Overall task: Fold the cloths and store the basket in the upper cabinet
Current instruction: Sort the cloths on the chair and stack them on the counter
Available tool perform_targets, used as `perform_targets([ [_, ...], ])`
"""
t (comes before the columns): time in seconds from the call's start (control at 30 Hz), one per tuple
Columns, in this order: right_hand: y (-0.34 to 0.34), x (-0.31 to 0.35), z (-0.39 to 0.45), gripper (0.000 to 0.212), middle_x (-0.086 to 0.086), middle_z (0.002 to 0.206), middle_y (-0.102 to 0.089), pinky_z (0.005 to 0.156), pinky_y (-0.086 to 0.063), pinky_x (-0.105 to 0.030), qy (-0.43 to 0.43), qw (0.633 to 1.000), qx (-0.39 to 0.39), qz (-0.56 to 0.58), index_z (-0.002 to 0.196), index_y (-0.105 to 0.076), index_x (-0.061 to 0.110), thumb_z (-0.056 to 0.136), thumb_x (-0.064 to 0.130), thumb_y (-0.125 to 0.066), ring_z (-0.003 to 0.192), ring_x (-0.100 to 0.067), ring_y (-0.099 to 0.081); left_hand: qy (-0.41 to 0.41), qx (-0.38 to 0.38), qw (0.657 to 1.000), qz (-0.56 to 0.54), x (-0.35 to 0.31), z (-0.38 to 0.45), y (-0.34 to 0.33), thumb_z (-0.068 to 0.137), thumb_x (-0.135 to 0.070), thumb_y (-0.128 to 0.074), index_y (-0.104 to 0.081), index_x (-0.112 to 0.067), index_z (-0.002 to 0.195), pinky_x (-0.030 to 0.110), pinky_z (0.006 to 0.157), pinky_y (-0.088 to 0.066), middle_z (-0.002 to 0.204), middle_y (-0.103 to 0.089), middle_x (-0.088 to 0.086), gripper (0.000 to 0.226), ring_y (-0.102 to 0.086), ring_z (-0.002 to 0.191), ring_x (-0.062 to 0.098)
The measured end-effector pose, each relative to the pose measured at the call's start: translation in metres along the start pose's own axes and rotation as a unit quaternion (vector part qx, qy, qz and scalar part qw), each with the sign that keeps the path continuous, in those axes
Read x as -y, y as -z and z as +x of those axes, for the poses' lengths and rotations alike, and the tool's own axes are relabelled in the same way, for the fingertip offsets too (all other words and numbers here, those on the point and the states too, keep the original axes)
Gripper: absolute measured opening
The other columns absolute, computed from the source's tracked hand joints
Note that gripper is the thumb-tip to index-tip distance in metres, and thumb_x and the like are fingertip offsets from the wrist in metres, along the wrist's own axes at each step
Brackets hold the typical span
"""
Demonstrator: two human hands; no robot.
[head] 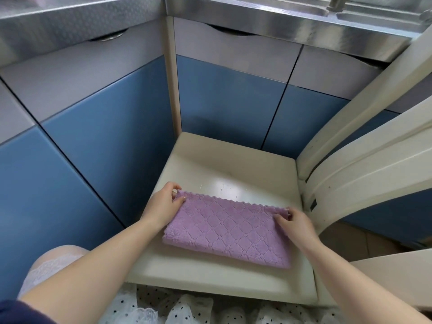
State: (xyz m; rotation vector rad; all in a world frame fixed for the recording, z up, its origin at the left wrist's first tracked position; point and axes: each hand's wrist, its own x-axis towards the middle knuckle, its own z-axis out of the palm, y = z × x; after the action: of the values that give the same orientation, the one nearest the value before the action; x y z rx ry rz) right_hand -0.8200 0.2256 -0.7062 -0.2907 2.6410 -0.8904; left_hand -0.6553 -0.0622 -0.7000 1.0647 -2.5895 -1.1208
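Cloth (228,230): folded once, long axis left to right across the seat (210,280).
Left hand (163,204): pinches its far-left corner.
Right hand (295,224): pinches its far-right corner.

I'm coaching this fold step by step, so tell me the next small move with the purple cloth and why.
Probably bring one short end over to the other, folding it in half again. The purple cloth lies on the cream seat as a long folded strip, and the left hand and right hand each pinch a far corner at its zigzag edge, so the grip already suits that fold.
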Motion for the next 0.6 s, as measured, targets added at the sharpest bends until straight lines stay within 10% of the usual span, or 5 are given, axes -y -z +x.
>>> perform_targets([
  [0.3, -0.009, 0.011, -0.013, 0.031, -0.009, 0.112, -0.058, 0.086, -0.042, -0.035, 0.074, 0.99, -0.12, 0.014, 0.116, -0.057, 0.012, 0.086, 0.018, -0.06, 0.094, -0.023, -0.056, -0.064, -0.06, 0.985, 0.146, -0.013, -0.007, 0.003, 0.088, -0.021, -0.053, -0.05, -0.017, 0.129, 0.04, 0.1, -0.038, 0.13, -0.048, 0.005, 0.041, -0.045, 0.12, 0.026],
  [0.6, -0.072, 0.054, -0.046, 0.064, -0.003, 0.157, -0.018, 0.114, -0.01, -0.05, 0.237, 0.935, 0.043, -0.262, 0.144, -0.032, 0.024, 0.088, 0.05, -0.016, 0.146, -0.021, -0.01, -0.214, 0.094, 0.922, 0.308, -0.052, -0.049, -0.064, 0.098, -0.028, -0.03, -0.02, -0.016, 0.148, 0.042, 0.117, -0.003, 0.159, -0.008, 0.003, 0.053, -0.003, 0.146, 0.019],
])
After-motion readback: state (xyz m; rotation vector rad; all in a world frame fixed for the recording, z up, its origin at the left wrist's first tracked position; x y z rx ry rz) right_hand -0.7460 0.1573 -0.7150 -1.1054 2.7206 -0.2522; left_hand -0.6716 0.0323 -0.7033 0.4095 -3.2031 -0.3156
